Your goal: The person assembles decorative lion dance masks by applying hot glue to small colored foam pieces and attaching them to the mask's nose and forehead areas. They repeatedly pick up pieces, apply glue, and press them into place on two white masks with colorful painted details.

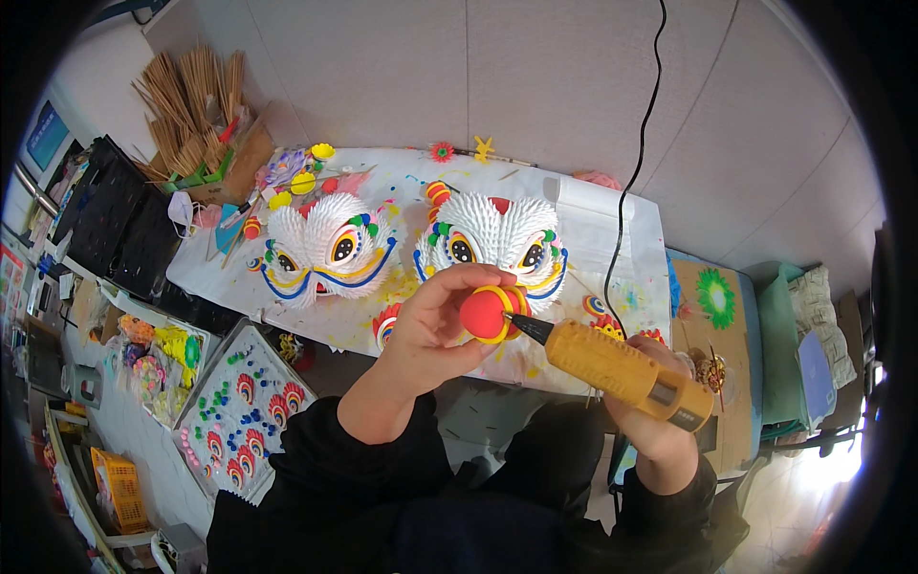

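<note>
Head view: left hand (pixel 432 323) holds red ball (pixel 483 314), partly hiding white mask (pixel 490 230); right hand (pixel 650 435) grips yellow nozzled tool (pixel 607 366).

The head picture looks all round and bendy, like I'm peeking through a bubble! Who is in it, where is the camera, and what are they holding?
There's no robot here, just a person using two bare hands. The camera sits on their head and looks down, so you see nearly what they see. Its very wide lens makes straight edges bend and the corners go black.

The left hand holds a red ball with yellow bands around it. The right hand grips a chunky yellow tool, its black tip pointing right at the ball.

On the table, which has a paint-spotted white cover, are two white creature faces, a left one and a right one, with big eyes and colourful trim.
</note>
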A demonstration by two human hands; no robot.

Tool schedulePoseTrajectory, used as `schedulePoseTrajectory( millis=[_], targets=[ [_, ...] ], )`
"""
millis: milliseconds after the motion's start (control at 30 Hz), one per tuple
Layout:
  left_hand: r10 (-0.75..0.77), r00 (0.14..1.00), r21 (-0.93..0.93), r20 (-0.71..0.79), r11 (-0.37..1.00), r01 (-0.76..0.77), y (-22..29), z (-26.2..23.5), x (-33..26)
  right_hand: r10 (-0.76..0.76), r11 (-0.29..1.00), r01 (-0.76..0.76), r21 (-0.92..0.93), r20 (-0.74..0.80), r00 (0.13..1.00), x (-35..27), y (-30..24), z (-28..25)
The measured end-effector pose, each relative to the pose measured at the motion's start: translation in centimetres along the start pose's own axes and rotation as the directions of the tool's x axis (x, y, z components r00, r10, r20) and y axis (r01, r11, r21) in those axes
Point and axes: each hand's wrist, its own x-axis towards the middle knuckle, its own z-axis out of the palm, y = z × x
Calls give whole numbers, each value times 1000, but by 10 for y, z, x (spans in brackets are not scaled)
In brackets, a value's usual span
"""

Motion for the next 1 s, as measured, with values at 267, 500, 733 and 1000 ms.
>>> schedulePoseTrajectory(
  millis=[267,500,733,1000],
  targets=[
    [10,1000,47,-17,999,-9,-1,1,1,31,999,-31,44,1,1000,-6,7,0],
    [-23,998,-30,-59,999,21,0,3,-1,80,997,-79,19,-36,996,-13,16,-3],
    [-18,996,-35,-90,999,15,0,3,0,-40,997,39,-64,-23,999,-12,17,-7],
    [5,998,0,-64,1000,-5,-5,5,-1,-35,997,35,74,0,999,-5,9,2]
  ],
)
